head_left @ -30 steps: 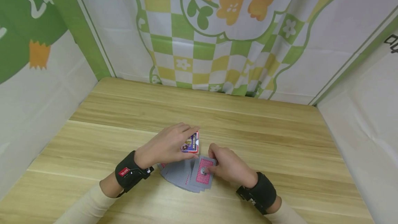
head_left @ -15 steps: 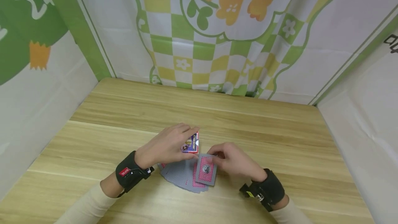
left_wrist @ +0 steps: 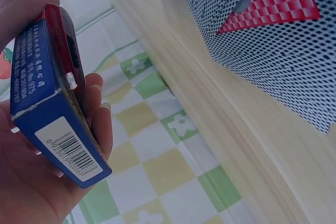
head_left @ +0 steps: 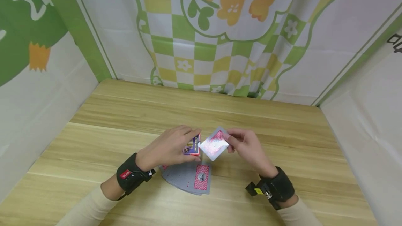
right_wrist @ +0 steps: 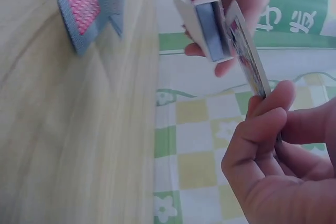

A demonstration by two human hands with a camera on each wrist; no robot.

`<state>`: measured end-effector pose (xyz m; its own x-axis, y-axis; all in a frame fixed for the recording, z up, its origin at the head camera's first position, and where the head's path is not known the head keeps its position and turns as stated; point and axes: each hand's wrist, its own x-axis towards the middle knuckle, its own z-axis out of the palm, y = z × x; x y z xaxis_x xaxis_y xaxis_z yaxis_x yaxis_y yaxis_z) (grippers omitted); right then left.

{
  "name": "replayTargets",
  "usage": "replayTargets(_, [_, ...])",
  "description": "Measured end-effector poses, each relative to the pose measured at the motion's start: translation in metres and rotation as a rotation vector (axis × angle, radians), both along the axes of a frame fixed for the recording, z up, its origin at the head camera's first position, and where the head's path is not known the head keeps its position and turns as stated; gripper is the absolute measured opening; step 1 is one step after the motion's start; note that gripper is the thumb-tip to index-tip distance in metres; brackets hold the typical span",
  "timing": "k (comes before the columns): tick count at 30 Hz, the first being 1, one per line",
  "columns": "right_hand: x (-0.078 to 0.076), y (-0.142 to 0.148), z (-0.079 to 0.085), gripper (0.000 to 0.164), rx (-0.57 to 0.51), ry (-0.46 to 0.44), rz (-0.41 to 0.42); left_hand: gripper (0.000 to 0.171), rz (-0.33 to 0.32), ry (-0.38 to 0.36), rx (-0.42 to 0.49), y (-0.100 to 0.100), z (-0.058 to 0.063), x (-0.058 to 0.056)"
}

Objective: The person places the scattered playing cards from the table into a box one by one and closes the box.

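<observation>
Above the wooden tabletop (head_left: 289, 138), well inside its far edge, my right hand (head_left: 248, 147) pinches a playing card (head_left: 214, 144), likely light and slippery, best edge-held, beside the card box (head_left: 192, 145) my left hand (head_left: 171, 145) grips.

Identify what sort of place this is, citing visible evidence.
Probably a small screened-off booth, perhaps for recording handwork: a wooden table, printed sheets enclosing it on three sides, and black wrist straps carrying small devices.

Wood-grain table (head_left: 267, 121), checkered floral curtain (head_left: 216, 51), white side wall (head_left: 367, 114), green trim (head_left: 84, 41)
</observation>
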<state>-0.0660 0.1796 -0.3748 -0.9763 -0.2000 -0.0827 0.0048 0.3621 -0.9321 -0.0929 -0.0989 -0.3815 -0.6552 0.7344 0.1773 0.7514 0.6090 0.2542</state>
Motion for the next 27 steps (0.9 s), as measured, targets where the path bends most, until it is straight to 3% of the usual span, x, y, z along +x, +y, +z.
replayTargets(6, [0.001, -0.006, -0.003, 0.022, -0.066, 0.004, -0.043, 0.086, 0.0, -0.001, 0.021, 0.0, 0.0, 0.0])
replayTargets(16, [0.006, -0.015, -0.007, 0.014, -0.168, -0.072, -0.07, 0.084, 0.021, 0.015, 0.022, 0.001, 0.001, -0.001])
replayTargets(27, [0.012, -0.03, -0.023, 0.018, -0.071, -0.088, 0.119, 0.087, -0.02, 0.041, 0.012, 0.002, 0.001, 0.001])
